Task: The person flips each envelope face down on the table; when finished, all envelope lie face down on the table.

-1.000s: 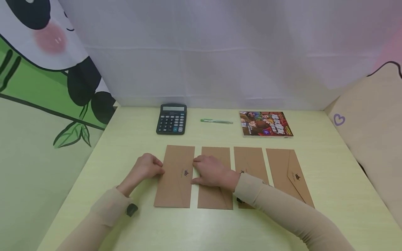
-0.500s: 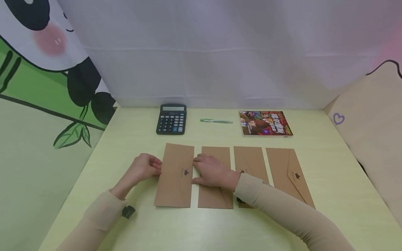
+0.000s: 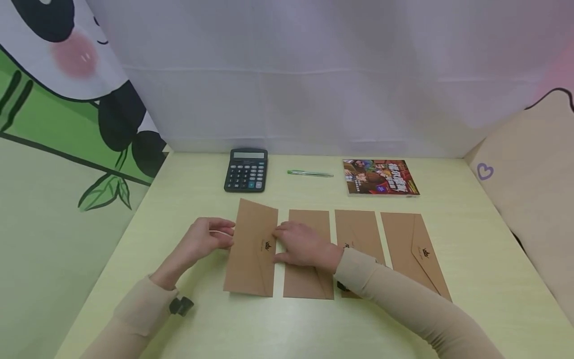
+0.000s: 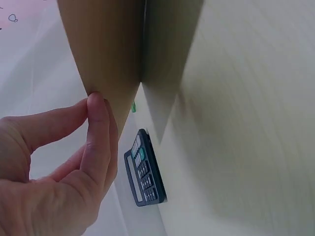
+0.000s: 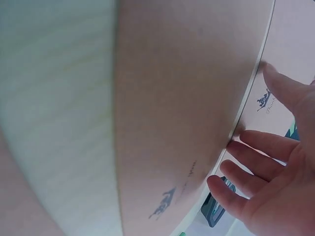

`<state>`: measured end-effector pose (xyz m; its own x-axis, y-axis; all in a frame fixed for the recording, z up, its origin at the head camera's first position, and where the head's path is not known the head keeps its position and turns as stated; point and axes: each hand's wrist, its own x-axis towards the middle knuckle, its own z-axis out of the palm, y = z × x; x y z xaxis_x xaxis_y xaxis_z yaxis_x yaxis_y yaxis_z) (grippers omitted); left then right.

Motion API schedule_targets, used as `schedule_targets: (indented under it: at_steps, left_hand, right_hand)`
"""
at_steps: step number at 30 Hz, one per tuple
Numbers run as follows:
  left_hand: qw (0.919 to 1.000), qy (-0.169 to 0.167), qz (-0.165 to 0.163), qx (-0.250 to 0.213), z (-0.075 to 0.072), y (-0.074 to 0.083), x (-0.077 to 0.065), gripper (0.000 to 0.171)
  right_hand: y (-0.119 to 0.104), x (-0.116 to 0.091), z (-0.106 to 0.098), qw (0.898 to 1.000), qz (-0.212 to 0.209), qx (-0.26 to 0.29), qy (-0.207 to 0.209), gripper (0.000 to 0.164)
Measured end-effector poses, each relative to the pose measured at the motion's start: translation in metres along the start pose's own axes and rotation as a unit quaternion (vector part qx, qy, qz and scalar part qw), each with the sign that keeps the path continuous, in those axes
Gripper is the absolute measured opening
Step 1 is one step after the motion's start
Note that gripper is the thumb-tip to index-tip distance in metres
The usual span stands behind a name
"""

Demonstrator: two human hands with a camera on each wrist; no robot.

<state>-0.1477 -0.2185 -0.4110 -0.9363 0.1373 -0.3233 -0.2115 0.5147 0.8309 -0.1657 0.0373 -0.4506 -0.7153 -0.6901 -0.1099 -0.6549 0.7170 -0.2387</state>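
Envelopes [image 3: 357,224], four of them and all brown, make a row on the table [image 3: 197,187]. The left envelope [image 3: 249,249] is tipped up: its left side is off the table, and its right side is down low. The left hand [image 3: 197,242] pinches that raised side with the tips of its thumb and finger. The right hand [image 3: 305,244] is above the next envelope [image 3: 298,281], thumb and fingers spread apart, with the tips at the right edge of the left envelope. It does not grip anything. The right sleeve [image 3: 399,299] goes over part of the two envelopes on the right. Each envelope has a small black crown on it, as far as I can see. Behind the row are a calculator [image 3: 245,170], then a green pen [image 3: 310,173], then a book [image 3: 381,177] with a bright cover. A pale cloth [image 3: 305,85] hangs at the back.
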Motion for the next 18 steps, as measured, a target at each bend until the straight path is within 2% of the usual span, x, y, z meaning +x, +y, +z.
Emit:
schedule_targets:
  at_steps: [9,12,16,18]
  left_hand:
    - [0.9952,-0.032,0.010,-0.092,0.0004,0.0024,-0.0024,0.048]
    - [0.9920,-0.045,0.021,-0.116,0.0010,0.0040,-0.0031,0.050]
    - [0.9875,-0.053,0.035,-0.144,0.0043,0.0029,-0.0028,0.049]
    - [0.9850,-0.055,0.041,-0.159,0.0071,0.0008,-0.0016,0.049]
  right_hand:
    - [-0.0015,0.0016,0.0009,0.999,-0.003,0.054,-0.003,0.067]
    - [-0.0021,0.0023,-0.0003,0.997,-0.016,0.080,0.011,0.060]
    - [-0.0030,0.0039,-0.0014,0.991,-0.032,0.130,0.023,0.044]
    - [-0.0043,0.0038,-0.0021,0.987,-0.029,0.159,0.021,0.042]
